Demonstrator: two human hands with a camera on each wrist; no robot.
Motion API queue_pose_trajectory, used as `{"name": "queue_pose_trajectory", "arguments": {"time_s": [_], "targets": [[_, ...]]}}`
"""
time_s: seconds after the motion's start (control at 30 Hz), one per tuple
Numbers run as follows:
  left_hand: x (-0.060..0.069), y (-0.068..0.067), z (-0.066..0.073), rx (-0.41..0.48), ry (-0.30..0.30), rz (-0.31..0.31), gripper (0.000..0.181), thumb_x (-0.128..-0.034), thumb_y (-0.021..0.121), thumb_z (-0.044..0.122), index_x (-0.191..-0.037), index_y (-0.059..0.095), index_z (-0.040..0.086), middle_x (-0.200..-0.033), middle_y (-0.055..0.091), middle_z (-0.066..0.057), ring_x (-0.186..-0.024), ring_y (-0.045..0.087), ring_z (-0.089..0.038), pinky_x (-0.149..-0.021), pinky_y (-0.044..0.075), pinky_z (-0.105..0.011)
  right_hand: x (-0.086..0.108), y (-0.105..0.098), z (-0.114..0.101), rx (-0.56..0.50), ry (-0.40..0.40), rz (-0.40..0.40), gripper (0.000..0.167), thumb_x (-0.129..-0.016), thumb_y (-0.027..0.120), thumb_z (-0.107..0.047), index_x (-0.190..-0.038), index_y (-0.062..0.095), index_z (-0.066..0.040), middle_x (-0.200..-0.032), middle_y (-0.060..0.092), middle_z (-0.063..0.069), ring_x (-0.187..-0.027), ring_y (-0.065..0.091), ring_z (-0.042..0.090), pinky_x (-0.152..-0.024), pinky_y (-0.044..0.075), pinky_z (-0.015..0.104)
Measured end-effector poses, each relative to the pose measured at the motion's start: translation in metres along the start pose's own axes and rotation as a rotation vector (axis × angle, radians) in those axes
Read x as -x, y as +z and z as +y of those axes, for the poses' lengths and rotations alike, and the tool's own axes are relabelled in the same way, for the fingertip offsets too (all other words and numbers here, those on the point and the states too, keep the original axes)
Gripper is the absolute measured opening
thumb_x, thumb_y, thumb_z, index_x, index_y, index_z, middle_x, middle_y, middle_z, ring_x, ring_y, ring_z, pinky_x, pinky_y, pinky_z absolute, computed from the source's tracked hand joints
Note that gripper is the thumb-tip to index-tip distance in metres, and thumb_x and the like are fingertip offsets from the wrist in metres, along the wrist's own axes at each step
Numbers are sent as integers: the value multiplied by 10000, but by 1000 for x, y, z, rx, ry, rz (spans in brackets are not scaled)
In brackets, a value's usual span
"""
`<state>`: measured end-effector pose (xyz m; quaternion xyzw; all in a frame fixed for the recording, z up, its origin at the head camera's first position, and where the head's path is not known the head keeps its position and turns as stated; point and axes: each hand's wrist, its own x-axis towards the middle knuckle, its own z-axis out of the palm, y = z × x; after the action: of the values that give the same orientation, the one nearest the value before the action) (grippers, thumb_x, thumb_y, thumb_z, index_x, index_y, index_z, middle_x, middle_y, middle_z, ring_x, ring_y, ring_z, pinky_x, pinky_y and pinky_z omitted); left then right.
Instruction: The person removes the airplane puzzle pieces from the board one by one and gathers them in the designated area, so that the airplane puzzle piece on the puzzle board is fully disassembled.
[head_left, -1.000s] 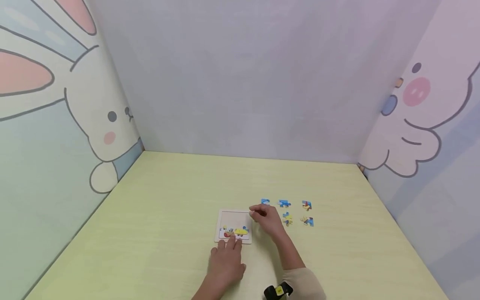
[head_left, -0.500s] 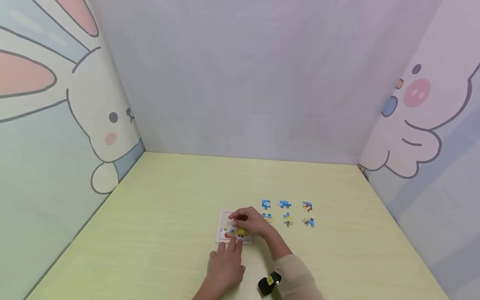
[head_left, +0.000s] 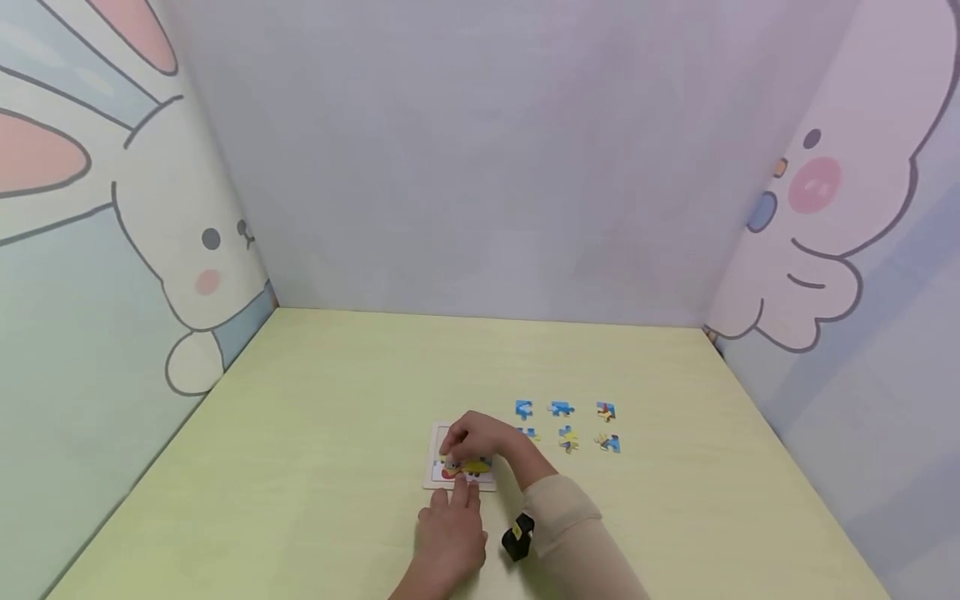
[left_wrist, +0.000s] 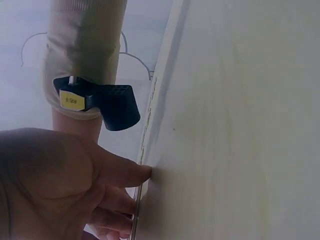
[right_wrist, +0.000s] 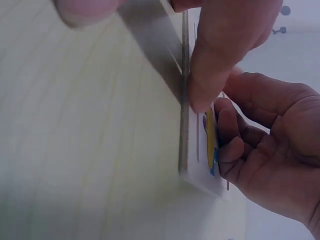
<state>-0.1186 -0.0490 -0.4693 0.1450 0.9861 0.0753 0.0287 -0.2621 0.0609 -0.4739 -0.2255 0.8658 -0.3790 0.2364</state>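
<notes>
A square jigsaw puzzle board with a pale frame (head_left: 427,475) lies on the table, its lower row showing a yellow and red cartoon picture (head_left: 475,467). My left hand (head_left: 452,533) rests at the board's near edge, fingers stretched forward. Over the picture, my right hand (head_left: 480,437) reaches in from the right, its bent fingertips touching the lower left part; no loose piece shows between them. In the right wrist view one finger (right_wrist: 207,75) of that hand comes down on the board (right_wrist: 187,165), and my left hand (right_wrist: 285,135) is beyond it.
Several loose puzzle pieces lie right of the board in two rows, among them a blue one (head_left: 560,408) and a yellow one (head_left: 567,439). A black wrist camera (head_left: 517,537) sits by the right sleeve (head_left: 566,512). Pale cartoon-printed walls (head_left: 487,167) enclose the table (head_left: 337,392).
My right hand has moved left from the board's right edge to the lower left of the picture, uncovering loose pieces behind it. My left hand stays at the near edge.
</notes>
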Motion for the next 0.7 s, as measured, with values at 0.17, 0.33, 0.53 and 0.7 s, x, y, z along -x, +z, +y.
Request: {"name": "queue_pose_trajectory", "arguments": {"time_s": [0.17, 0.33, 0.53, 0.7], "targets": [[2, 1, 0, 17, 26, 50, 573, -823, 776, 308, -1296, 631, 20, -1332, 537, -149, -958, 502, -355, -627, 498, -444, -3, 0, -7, -12, 51, -18, 79, -872, 718, -18, -903, 773, -65, -785, 702, -36, -666, 567, 83, -628, 464, 213], [1, 1, 2, 14, 24, 40, 569, -834, 768, 295, -1317, 623, 33, -1345, 543, -144, -985, 504, -366, -606, 501, -440, -4, 1, -10, 14, 60, -28, 98, -877, 702, 12, -880, 769, -59, -764, 683, -35, -651, 563, 82, -607, 466, 208], [0, 3, 2, 11, -12, -8, 584, -835, 771, 318, -1339, 616, 66, -1371, 532, -119, -1022, 507, -360, -630, 503, -457, -6, -1, -12, 40, 93, -43, 121, -858, 719, 30, -837, 767, -79, -743, 675, -35, -638, 558, 91, -592, 458, 212], [-2, 1, 2, -2, -21, -18, 582, -831, 774, 331, -1330, 623, 74, -1364, 529, -116, -1012, 512, -355, -643, 502, -464, -8, 0, -14, 30, 108, -43, 106, -840, 752, 17, -821, 757, -87, -732, 664, -36, -634, 550, 97, -592, 446, 214]]}}
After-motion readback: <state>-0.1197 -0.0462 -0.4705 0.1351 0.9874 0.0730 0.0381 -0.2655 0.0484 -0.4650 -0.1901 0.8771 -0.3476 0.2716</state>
